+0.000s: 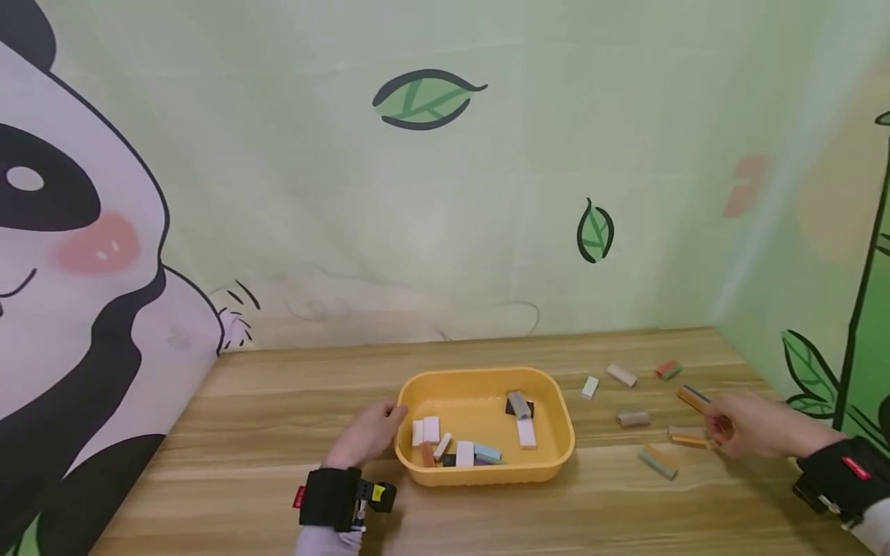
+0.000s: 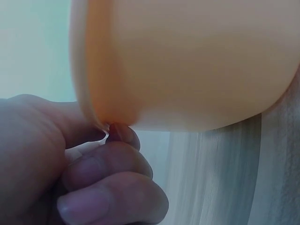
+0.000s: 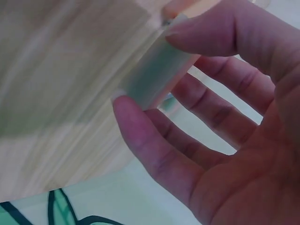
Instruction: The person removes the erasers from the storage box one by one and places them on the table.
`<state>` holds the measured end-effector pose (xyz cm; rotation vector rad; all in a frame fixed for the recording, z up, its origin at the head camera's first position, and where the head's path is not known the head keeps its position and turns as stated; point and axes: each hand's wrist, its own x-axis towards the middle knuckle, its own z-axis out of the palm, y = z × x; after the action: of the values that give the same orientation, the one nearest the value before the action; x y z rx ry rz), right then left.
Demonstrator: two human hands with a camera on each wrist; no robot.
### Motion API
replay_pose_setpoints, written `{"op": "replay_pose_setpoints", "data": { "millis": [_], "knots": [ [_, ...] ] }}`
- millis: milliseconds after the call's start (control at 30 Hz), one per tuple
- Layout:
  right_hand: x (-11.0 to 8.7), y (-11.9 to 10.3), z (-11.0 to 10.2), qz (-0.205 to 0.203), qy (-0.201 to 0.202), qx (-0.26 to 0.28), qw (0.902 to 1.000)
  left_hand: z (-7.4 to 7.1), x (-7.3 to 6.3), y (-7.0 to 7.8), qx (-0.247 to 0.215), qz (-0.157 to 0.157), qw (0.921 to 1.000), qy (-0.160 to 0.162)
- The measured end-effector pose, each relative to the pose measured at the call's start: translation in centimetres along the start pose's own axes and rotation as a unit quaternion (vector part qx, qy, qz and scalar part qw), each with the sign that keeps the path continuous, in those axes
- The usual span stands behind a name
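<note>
One yellow bin stands on the tabletop, holding at least ten small blocks: five white blocks, two partly hidden black blocks, a grey block, an orange-brown block and a light-blue block. Right of it lie one white piece, one beige, one red-and-green, one brown and one orange-and-grey. The left grip pinches the bin's left rim, fingers curled under. The right grip, reaching in from the right just above the tabletop, pinches one green-faced block between thumb and a fingertip, the other fingers loosely bent behind.
</note>
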<state>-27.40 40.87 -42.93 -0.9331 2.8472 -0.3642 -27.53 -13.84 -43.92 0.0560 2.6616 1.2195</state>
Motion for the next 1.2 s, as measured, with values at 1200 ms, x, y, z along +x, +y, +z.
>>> {"op": "replay_pose_setpoints", "data": {
  "millis": [1200],
  "knots": [
    [-2.5, 1.0, 2.4, 0.078, 0.023, -0.020, 0.9965, 0.0, 0.3, 0.0, 0.004, -0.007, 1.0000, 0.001]
  ]
}}
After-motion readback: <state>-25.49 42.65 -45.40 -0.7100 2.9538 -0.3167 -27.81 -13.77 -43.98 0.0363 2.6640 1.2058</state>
